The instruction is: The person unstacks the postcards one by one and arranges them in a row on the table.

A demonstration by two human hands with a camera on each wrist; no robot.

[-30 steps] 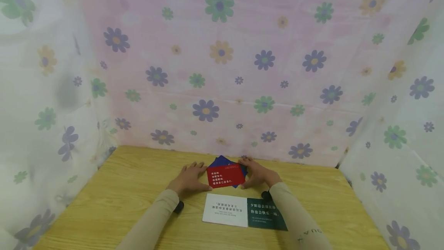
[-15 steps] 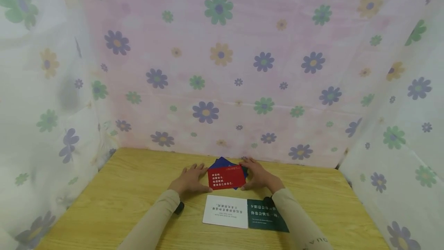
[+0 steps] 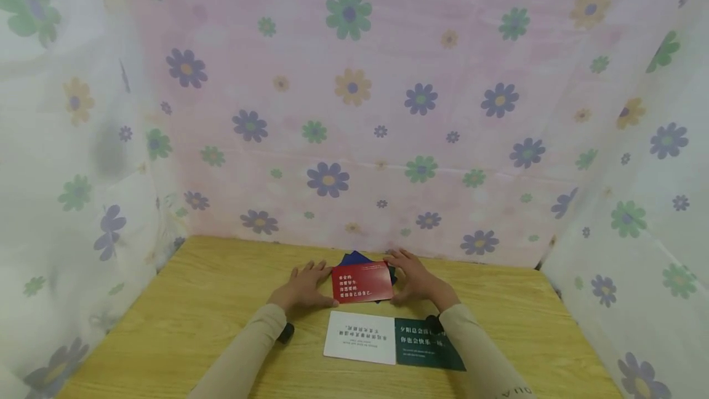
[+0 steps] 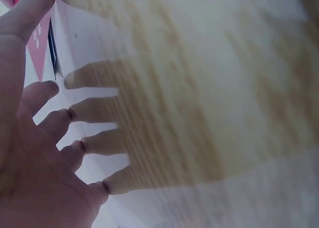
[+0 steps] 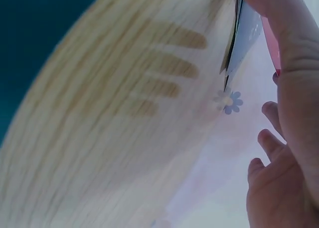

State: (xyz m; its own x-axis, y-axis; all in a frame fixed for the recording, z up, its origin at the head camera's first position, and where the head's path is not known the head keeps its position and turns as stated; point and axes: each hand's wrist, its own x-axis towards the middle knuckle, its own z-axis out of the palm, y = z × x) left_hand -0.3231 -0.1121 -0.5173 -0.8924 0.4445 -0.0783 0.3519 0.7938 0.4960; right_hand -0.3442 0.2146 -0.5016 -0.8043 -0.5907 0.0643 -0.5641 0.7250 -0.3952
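Cloth printed with purple, green and orange flowers walls off three sides: pinkish along the far side, whiter on the left and right, creased in places, with a soft grey shadow on the left. At its foot lies a yellowish wood-grain tabletop, its far edge meeting the pink stretch; both wrist views show the surface shiny enough to mirror fingers. From the near side reach two beige sleeves, the right one marked with dark lettering.

The left hand spreads its fingers at the left of a red card, fingertips down to the tabletop and thumb at the near left corner. Opposite, the right hand has its fingers spread too, thumb by the near right corner; how firmly either presses, I cannot tell.

Nearer, a white card lies with its print upside down, and beside it on the right a green card, partly covered by the right sleeve. The red card, bearing white characters, sits between the hands toward the far edge, over blue cards whose corners jut out on the far side. Small black devices show at the wrists.
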